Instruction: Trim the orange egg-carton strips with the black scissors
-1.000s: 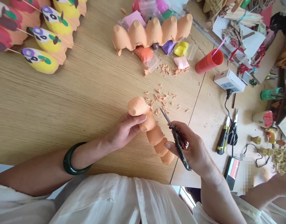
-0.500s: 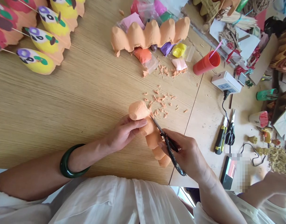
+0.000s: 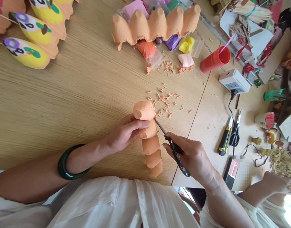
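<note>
My left hand [image 3: 124, 131] grips an orange egg-carton strip [image 3: 150, 145], thumb on top near its far end. The strip is a row of several cups running back toward my body. In my right hand [image 3: 190, 155] is a pair of black-handled scissors [image 3: 172, 146], fingers wrapped in the handles. The blade tips touch the strip's right edge, just below its farthest cup. Orange paper scraps [image 3: 163, 103] lie scattered on the table beyond the strip.
A second orange carton strip [image 3: 157, 27] stands at the back among bags of coloured clay [image 3: 146, 49]. Painted yellow cups [image 3: 30, 55] sit far left. To the right are a red cup [image 3: 214, 59], a power socket [image 3: 234, 81] and a utility knife [image 3: 225, 137]. Another person's arm [image 3: 264, 186] shows at lower right.
The carton strip has swung so its near end lies farther left, away from the scissors' handles. The camera view has shifted slightly. Both hands keep their holds.
</note>
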A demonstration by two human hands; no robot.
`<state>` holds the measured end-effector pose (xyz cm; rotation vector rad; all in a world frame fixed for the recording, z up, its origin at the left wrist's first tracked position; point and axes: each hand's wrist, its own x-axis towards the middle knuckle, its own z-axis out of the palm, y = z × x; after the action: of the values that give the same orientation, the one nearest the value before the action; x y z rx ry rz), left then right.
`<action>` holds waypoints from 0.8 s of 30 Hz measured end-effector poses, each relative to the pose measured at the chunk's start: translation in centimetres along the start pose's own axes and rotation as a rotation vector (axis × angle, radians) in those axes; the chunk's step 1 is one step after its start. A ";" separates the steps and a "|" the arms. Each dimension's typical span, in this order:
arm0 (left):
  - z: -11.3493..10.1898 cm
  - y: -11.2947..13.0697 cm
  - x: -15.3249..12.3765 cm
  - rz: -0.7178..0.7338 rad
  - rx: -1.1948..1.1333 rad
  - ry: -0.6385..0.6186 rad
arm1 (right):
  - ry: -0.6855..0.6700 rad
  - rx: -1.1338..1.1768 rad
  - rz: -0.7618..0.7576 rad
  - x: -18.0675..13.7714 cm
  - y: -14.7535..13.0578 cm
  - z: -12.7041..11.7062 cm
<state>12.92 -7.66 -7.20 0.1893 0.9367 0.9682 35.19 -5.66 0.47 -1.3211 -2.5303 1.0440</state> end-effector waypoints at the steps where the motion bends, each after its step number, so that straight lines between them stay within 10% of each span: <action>1: 0.1 0.0 0.0 -0.007 0.010 0.006 | 0.004 -0.011 -0.019 0.0 0.1 0.1; 7: 0.4 0.3 -0.2 -0.026 0.044 0.026 | -0.060 0.102 0.029 0.1 0.5 -0.2; 16: 0.2 0.5 0.3 0.011 0.064 -0.037 | -0.421 0.851 0.529 0.6 1.1 -1.0; 24: 0.5 0.9 0.4 -0.023 0.020 -0.073 | -0.560 1.342 0.601 1.0 2.5 -0.6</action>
<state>12.86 -6.68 -6.69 0.2286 0.8798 0.9248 36.55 -3.64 -0.87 -1.3042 -0.8684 2.7322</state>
